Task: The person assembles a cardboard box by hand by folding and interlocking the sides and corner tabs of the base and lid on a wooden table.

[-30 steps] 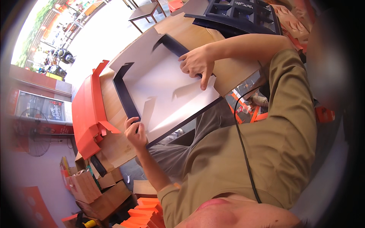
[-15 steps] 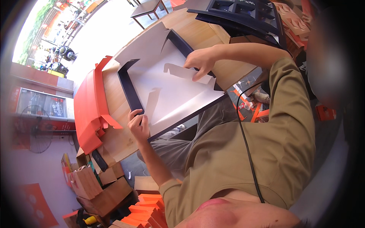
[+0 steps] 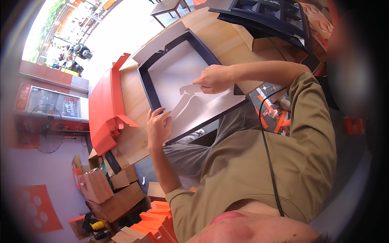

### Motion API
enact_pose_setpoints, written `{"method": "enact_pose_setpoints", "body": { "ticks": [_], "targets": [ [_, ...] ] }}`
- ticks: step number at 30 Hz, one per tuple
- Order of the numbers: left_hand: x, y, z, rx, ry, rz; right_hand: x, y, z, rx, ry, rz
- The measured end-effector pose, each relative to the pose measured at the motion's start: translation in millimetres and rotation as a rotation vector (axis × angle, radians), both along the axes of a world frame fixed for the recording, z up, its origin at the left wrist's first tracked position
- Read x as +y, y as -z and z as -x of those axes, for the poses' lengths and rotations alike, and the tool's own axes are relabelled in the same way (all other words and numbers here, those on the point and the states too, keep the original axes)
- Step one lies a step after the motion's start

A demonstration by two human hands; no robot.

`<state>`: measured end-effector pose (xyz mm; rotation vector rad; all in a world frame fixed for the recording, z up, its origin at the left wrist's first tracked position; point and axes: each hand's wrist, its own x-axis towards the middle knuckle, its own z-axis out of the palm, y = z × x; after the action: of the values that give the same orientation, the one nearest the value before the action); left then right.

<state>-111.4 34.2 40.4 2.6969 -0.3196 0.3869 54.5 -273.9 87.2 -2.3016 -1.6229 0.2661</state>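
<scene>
A shallow cardboard box (image 3: 182,60), dark blue on its walls and white inside, lies on the wooden table in front of me. Its walls stand up along the left and far sides, and a white panel sticks out past the far edge. My left hand (image 3: 159,127) is closed at the near left corner, its fingers over the wall and a loose white flap (image 3: 180,111) beside them. Over the right wall, my right hand (image 3: 215,79) is closed, with its fingertips by another white flap (image 3: 188,88). The near edge rests by my lap.
A folded orange-red cardboard piece (image 3: 106,107) lies on the table (image 3: 135,139) to the left. Dark blue compartment trays (image 3: 263,20) are stacked at the far right. Cardboard boxes (image 3: 117,202) and orange pieces (image 3: 156,220) crowd the lower left. A black cable (image 3: 265,150) hangs across my shirt.
The far wall of the box, folded out flat before, now stands up between the side walls. My left hand has shifted its grip, and my right hand has moved slightly in the view.
</scene>
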Motion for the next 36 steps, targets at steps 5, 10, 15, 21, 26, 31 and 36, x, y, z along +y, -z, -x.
{"method": "enact_pose_setpoints", "body": {
  "ticks": [5,10,15,21,26,31,36],
  "targets": [
    [1.5,4.7,-3.1,-0.023,0.026,-0.018,6.0,13.8,1.8,-0.060,0.022,0.039],
    [2.5,14.8,-3.4,-0.045,-0.001,0.027,15.1,21.7,7.3,-0.045,0.055,0.159],
    [3.5,14.3,-1.1,-0.070,0.015,0.044,13.3,21.2,5.4,-0.087,-0.019,0.194],
    [11.0,1.4,3.1,0.013,0.082,0.095,-1.9,21.8,-0.8,-0.090,-0.158,0.193],
    [17.5,-5.5,8.7,0.049,0.106,0.091,-24.4,-6.2,1.0,0.032,-0.096,0.270],
    [20.7,-8.6,14.3,0.103,0.113,0.117,-32.1,-33.3,-31.7,0.216,0.082,-0.173],
    [9.1,-14.4,12.1,-0.001,0.089,0.086,5.0,-17.4,-116.7,-0.207,0.415,-0.659]
  ]
}}
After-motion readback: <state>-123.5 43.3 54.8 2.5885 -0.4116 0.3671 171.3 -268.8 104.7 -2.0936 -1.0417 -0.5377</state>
